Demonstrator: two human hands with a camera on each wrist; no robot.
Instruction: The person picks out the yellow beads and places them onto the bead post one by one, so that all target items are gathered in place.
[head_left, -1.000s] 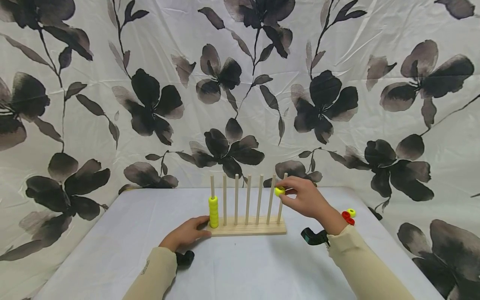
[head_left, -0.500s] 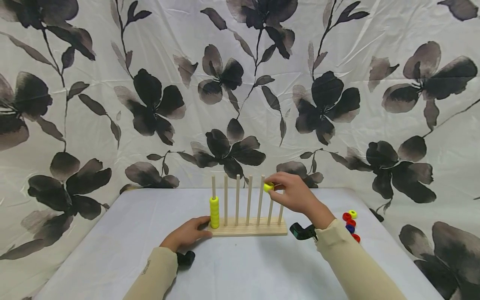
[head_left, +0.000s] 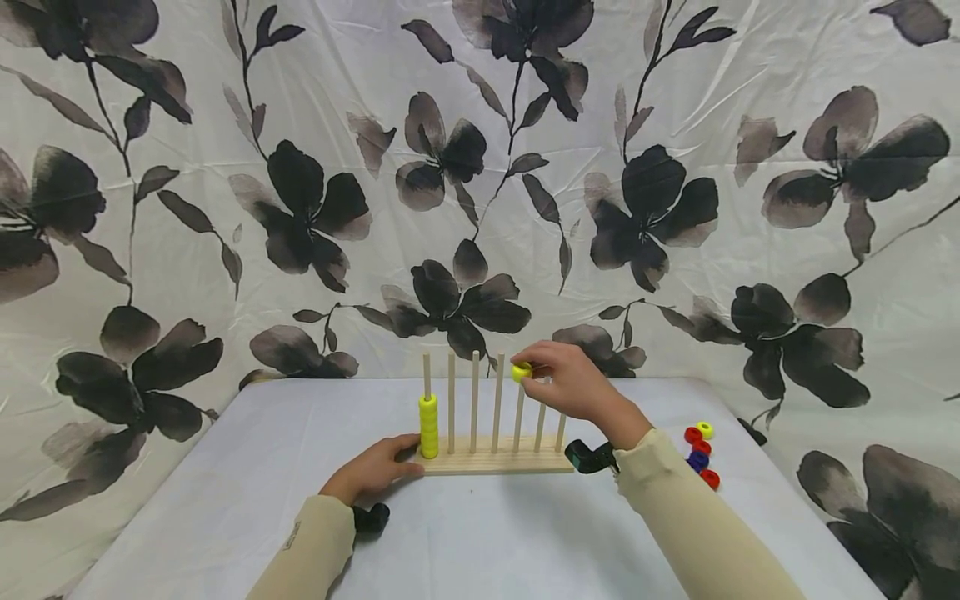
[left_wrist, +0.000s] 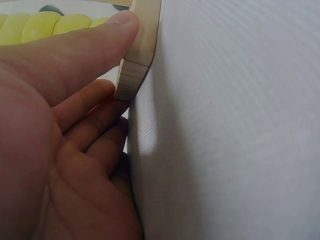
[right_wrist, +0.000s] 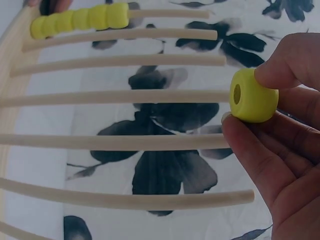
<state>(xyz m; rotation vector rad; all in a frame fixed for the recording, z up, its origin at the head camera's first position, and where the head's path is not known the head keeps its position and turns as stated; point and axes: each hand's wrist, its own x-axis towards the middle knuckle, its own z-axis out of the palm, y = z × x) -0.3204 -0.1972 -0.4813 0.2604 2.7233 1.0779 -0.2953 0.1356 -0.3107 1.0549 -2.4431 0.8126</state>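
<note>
A wooden peg stand (head_left: 495, 462) with several upright pegs stands on the white-covered table. Its leftmost peg carries a stack of yellow beads (head_left: 428, 427). My left hand (head_left: 372, 469) holds the left end of the base, the thumb on its front edge and the fingers at the end and behind. Between thumb and fingers, my right hand (head_left: 567, 381) pinches a single yellow bead (right_wrist: 252, 96) at peg-top height, right of the middle. In the right wrist view, the bead's hole faces the pegs and its body hides one peg's tip.
Loose beads lie at the table's right side: a yellow bead (head_left: 704, 430), several red beads (head_left: 710, 478) and a blue bead (head_left: 698, 460). A floral cloth (head_left: 480, 192) hangs behind the table. The other pegs (head_left: 474, 400) rise bare from the base.
My right hand has moved left with the yellow bead, from the rightmost pegs toward the middle ones. More loose beads show beside the right sleeve. My left hand stays put.
</note>
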